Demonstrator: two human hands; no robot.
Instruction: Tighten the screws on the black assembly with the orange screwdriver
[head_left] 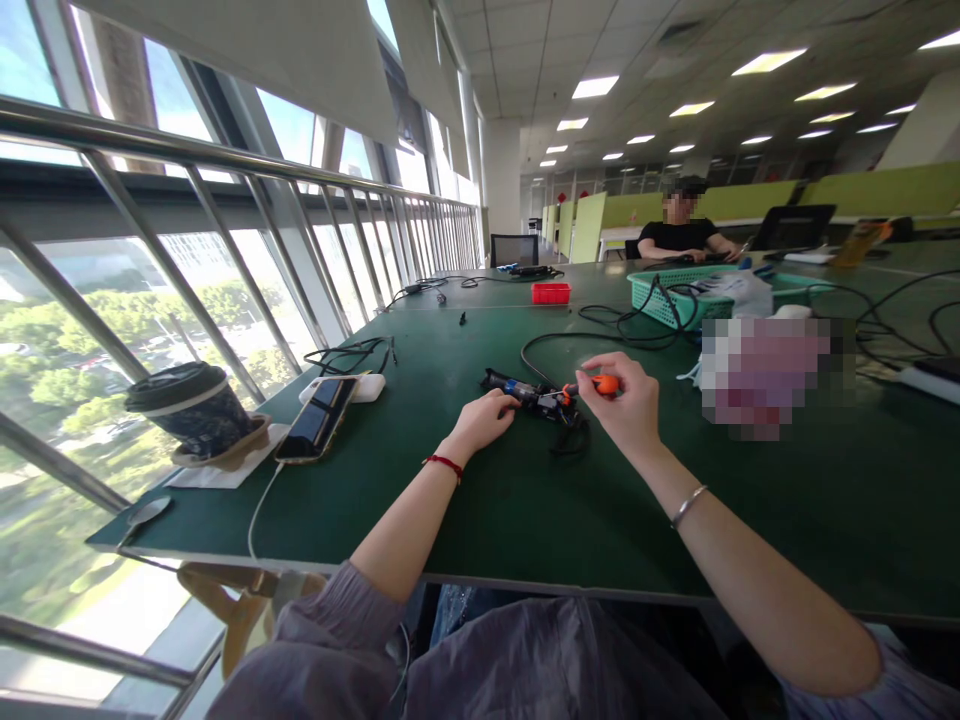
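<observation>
On the green table lies a dark device with a blue band, its kind too small to make out; a black strap or cable hangs loose beside it. The fingers of my left hand are closed on the device's near side and steady it against the tabletop. My right hand pinches a screwdriver by its orange handle. The shaft points left, toward the device's right end. Whether the tip touches a screw cannot be seen from here.
Left: a phone, a white box and a lidded cup near the railing. Beyond my hands: a small red bin, a cable, and a green basket. A person sits across the table.
</observation>
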